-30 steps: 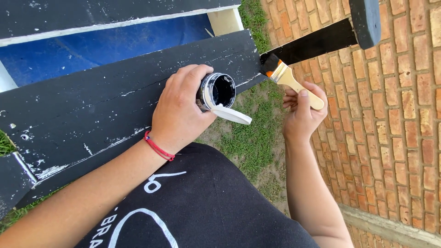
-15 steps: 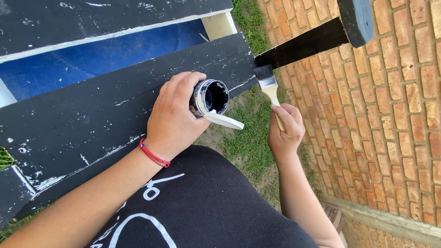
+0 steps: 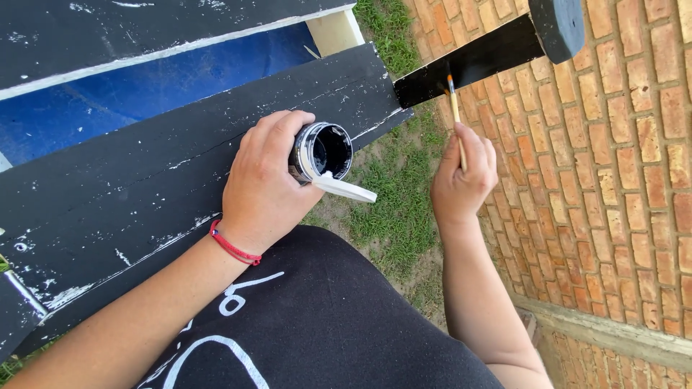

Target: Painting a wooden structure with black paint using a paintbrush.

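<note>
From up here I see my left hand (image 3: pixel 263 184) wrapped around a small open jar of black paint (image 3: pixel 322 153), fingers (image 3: pixel 277 130) closed on its side, the mouth tipped toward my right; a white strip (image 3: pixel 344 189) sticks out from under the rim, away from my palm. The jar sits just off the edge of the black painted plank (image 3: pixel 144 194), above a patch of grass (image 3: pixel 393 194). My right hand (image 3: pixel 461 180) pinches a thin paintbrush (image 3: pixel 455 119), fingers closed on the lower end of its handle. The brush's long axis runs nearly straight away from those fingers, up the picture, and its bristle end touches the near edge of the black wooden arm (image 3: pixel 468 61) that slants up toward a round black end piece (image 3: pixel 556 25). So the wood being painted lies directly beyond my right fingertips, along the line of the handle, while the jar lies to their left, well apart from the bristles and across the grass. The right hand is plainly the nearer one to the arm; the left is nearer the plank. Brick paving (image 3: pixel 620 166) fills the ground to the right of that hand.
</note>
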